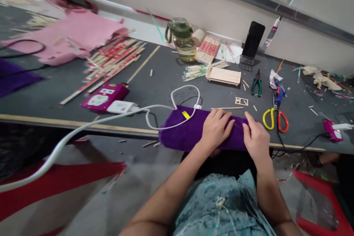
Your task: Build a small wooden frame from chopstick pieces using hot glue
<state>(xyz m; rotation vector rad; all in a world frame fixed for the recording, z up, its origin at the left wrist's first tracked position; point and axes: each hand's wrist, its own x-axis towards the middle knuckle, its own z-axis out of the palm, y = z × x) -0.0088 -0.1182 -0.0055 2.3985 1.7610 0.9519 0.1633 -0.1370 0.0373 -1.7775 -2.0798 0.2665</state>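
Note:
A folded purple cloth [182, 132] lies along the table's front edge and hangs slightly over it. My left hand [217, 128] rests on top of the cloth, palm down with fingers stretched out. At the cloth's right end, my right hand [257, 138] touches it with the index finger extended and the thumb apart. A white cable [155, 108] loops over the cloth's left end, beside a small yellow tag [186, 115]. Just behind the cloth are a thin stick [227, 108] and a small wooden frame [241, 101].
A magenta power socket [106, 97] holds a white charger. Bundled sticks [116, 61], a water jug [184, 40], a small wooden stick tray [224, 75] and a phone on a stand [252, 40] stand behind. Pliers [257, 84] and scissors [276, 116] lie right.

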